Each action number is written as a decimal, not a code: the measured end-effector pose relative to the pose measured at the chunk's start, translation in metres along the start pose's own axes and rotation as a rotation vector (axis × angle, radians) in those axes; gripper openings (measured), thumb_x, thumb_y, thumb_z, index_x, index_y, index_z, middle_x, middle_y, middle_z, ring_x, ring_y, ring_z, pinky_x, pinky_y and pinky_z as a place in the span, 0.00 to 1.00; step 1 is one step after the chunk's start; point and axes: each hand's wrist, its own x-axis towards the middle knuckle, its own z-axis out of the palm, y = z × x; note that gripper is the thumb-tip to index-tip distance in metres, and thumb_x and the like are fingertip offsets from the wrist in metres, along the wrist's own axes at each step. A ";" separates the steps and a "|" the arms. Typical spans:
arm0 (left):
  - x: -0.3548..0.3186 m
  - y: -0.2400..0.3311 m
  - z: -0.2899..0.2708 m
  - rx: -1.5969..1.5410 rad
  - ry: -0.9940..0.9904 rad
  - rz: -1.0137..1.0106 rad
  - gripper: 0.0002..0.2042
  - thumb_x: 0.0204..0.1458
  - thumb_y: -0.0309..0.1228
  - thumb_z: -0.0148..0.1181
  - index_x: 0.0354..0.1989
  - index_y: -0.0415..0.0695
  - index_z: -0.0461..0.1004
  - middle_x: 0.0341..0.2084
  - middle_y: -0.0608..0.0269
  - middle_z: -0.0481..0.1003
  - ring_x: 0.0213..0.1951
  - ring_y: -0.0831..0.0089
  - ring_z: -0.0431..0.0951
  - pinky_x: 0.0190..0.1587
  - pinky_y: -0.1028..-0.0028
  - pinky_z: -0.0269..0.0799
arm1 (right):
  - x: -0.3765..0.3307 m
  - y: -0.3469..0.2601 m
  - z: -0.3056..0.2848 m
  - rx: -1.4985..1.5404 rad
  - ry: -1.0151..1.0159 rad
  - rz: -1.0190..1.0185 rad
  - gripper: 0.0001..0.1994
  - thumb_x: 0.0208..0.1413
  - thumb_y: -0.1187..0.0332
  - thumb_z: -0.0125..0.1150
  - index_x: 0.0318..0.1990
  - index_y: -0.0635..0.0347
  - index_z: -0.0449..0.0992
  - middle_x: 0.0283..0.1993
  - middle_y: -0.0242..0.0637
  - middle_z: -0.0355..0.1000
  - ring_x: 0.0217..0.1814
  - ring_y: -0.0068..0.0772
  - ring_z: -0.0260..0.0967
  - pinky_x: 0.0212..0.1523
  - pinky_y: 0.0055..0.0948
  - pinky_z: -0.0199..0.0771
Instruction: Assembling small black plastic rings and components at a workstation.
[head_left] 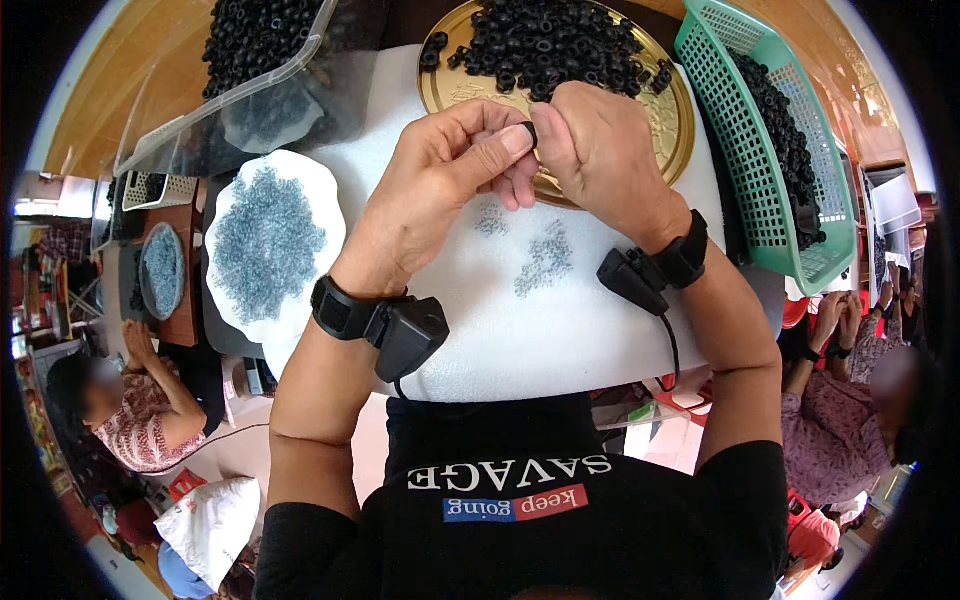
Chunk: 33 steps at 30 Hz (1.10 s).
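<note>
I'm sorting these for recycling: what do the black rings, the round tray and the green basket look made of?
Black rings: matte and dull, probably rubber; the one pinched between left hand and right hand shows no shine. Round tray: gold and glossy with embossed pattern, likely metal, possibly coated. Green basket: moulded lattice, uniform colour, looks plastic.

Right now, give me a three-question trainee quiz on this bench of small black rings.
1. True or false: the left hand and right hand pinch one small black rubber ring between them.
2. The heap of black rings ahead of the hands lies on: A) a round gold metal tray; B) a blue bucket; C) a cardboard box.
3. What colour is the mesh plastic basket at the person's right?

Key: 1 true; 2 A; 3 green.
</note>
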 end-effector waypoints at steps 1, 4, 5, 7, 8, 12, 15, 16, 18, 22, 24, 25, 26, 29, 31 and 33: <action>0.000 0.001 -0.002 -0.076 -0.047 -0.077 0.09 0.59 0.32 0.55 0.37 0.38 0.73 0.26 0.64 0.76 0.27 0.77 0.76 0.32 0.80 0.70 | 0.000 0.000 0.000 0.007 -0.019 -0.009 0.13 0.55 0.69 0.58 0.20 0.61 0.67 0.18 0.38 0.65 0.18 0.38 0.65 0.20 0.34 0.66; 0.002 0.000 -0.009 -0.138 -0.093 -0.131 0.09 0.59 0.33 0.55 0.37 0.38 0.74 0.26 0.63 0.76 0.27 0.75 0.77 0.32 0.79 0.71 | 0.000 0.001 0.001 0.016 -0.043 -0.028 0.13 0.54 0.69 0.59 0.20 0.60 0.67 0.19 0.38 0.65 0.19 0.38 0.66 0.20 0.33 0.67; 0.002 -0.001 -0.011 -0.141 -0.097 -0.131 0.09 0.59 0.33 0.55 0.37 0.38 0.74 0.26 0.63 0.76 0.27 0.75 0.77 0.32 0.79 0.71 | 0.000 0.002 0.001 0.012 -0.049 -0.038 0.13 0.55 0.69 0.58 0.20 0.60 0.67 0.19 0.38 0.66 0.20 0.38 0.66 0.20 0.33 0.67; 0.003 -0.003 -0.012 -0.117 -0.081 -0.130 0.10 0.59 0.33 0.55 0.37 0.38 0.74 0.27 0.63 0.76 0.27 0.74 0.77 0.33 0.79 0.71 | -0.001 0.003 0.002 0.007 -0.060 -0.025 0.14 0.55 0.68 0.58 0.20 0.60 0.67 0.18 0.38 0.66 0.19 0.38 0.66 0.20 0.33 0.66; 0.003 -0.002 -0.011 -0.116 -0.082 -0.128 0.10 0.59 0.33 0.55 0.37 0.38 0.74 0.27 0.63 0.76 0.27 0.74 0.77 0.33 0.79 0.71 | 0.000 0.004 0.003 0.011 -0.067 -0.017 0.14 0.55 0.67 0.58 0.19 0.60 0.67 0.18 0.38 0.66 0.19 0.38 0.66 0.20 0.33 0.66; 0.001 0.001 -0.004 -0.002 -0.017 -0.060 0.10 0.58 0.32 0.56 0.39 0.37 0.73 0.28 0.62 0.76 0.29 0.74 0.78 0.33 0.79 0.72 | -0.005 0.003 0.001 0.144 -0.103 0.116 0.12 0.58 0.69 0.55 0.23 0.63 0.68 0.18 0.40 0.61 0.19 0.42 0.61 0.21 0.35 0.60; 0.001 0.003 -0.002 0.040 -0.003 -0.042 0.09 0.57 0.30 0.58 0.40 0.36 0.73 0.29 0.62 0.76 0.29 0.75 0.78 0.33 0.80 0.72 | -0.005 0.002 0.000 0.101 -0.103 0.106 0.12 0.58 0.68 0.54 0.24 0.63 0.69 0.18 0.40 0.61 0.19 0.41 0.61 0.21 0.35 0.60; 0.001 0.004 -0.002 0.069 -0.003 -0.040 0.09 0.56 0.28 0.59 0.41 0.35 0.72 0.29 0.62 0.76 0.30 0.76 0.78 0.33 0.80 0.72 | -0.005 0.001 -0.001 0.091 -0.103 0.119 0.12 0.59 0.68 0.54 0.24 0.63 0.69 0.18 0.40 0.61 0.19 0.41 0.60 0.21 0.35 0.60; -0.001 0.005 0.001 0.097 0.008 -0.015 0.09 0.55 0.26 0.60 0.41 0.35 0.72 0.29 0.62 0.76 0.30 0.77 0.78 0.33 0.81 0.72 | -0.003 -0.002 -0.002 0.085 -0.102 0.132 0.12 0.59 0.68 0.54 0.24 0.64 0.70 0.18 0.40 0.61 0.19 0.41 0.60 0.21 0.35 0.60; -0.004 0.003 0.007 0.186 0.073 0.063 0.10 0.53 0.24 0.62 0.42 0.35 0.72 0.28 0.66 0.75 0.28 0.79 0.76 0.33 0.82 0.72 | -0.001 -0.004 -0.003 0.165 -0.144 0.195 0.16 0.59 0.61 0.55 0.22 0.61 0.71 0.18 0.39 0.67 0.17 0.37 0.65 0.20 0.32 0.64; -0.006 0.004 0.013 0.272 0.116 0.094 0.10 0.52 0.24 0.62 0.42 0.36 0.73 0.28 0.66 0.74 0.28 0.79 0.75 0.33 0.81 0.72 | -0.001 -0.003 -0.005 0.213 -0.132 0.215 0.17 0.60 0.61 0.54 0.23 0.62 0.72 0.18 0.40 0.67 0.17 0.35 0.65 0.20 0.30 0.63; -0.006 0.005 0.014 0.359 0.160 0.124 0.10 0.52 0.24 0.62 0.42 0.37 0.74 0.28 0.66 0.74 0.28 0.80 0.75 0.33 0.81 0.72 | 0.001 -0.003 -0.008 0.305 -0.149 0.256 0.18 0.61 0.59 0.53 0.24 0.62 0.72 0.18 0.37 0.67 0.17 0.31 0.64 0.19 0.28 0.62; -0.005 0.005 0.012 0.361 0.164 0.129 0.10 0.52 0.24 0.62 0.42 0.37 0.74 0.28 0.66 0.74 0.28 0.80 0.75 0.33 0.81 0.72 | 0.003 -0.004 -0.009 0.400 -0.164 0.291 0.19 0.62 0.58 0.52 0.24 0.62 0.72 0.18 0.35 0.67 0.16 0.27 0.63 0.19 0.26 0.61; -0.005 0.006 0.007 0.685 0.197 0.479 0.10 0.50 0.23 0.63 0.41 0.39 0.76 0.31 0.64 0.74 0.31 0.79 0.74 0.32 0.80 0.72 | -0.001 -0.005 -0.007 0.678 -0.183 0.468 0.24 0.65 0.51 0.46 0.24 0.62 0.71 0.17 0.29 0.64 0.18 0.18 0.62 0.18 0.21 0.59; -0.007 0.010 0.009 0.621 0.170 0.411 0.12 0.50 0.25 0.63 0.44 0.41 0.77 0.42 0.62 0.73 0.42 0.75 0.75 0.40 0.77 0.72 | -0.006 -0.004 -0.006 0.805 -0.164 0.528 0.26 0.65 0.48 0.42 0.24 0.62 0.70 0.17 0.27 0.63 0.18 0.17 0.62 0.19 0.19 0.60; -0.008 0.010 0.010 0.591 0.180 0.421 0.12 0.50 0.25 0.64 0.44 0.41 0.77 0.44 0.61 0.72 0.44 0.75 0.74 0.42 0.77 0.72 | -0.006 -0.001 -0.007 0.971 -0.175 0.626 0.30 0.65 0.44 0.36 0.28 0.63 0.73 0.20 0.29 0.65 0.22 0.18 0.65 0.21 0.16 0.64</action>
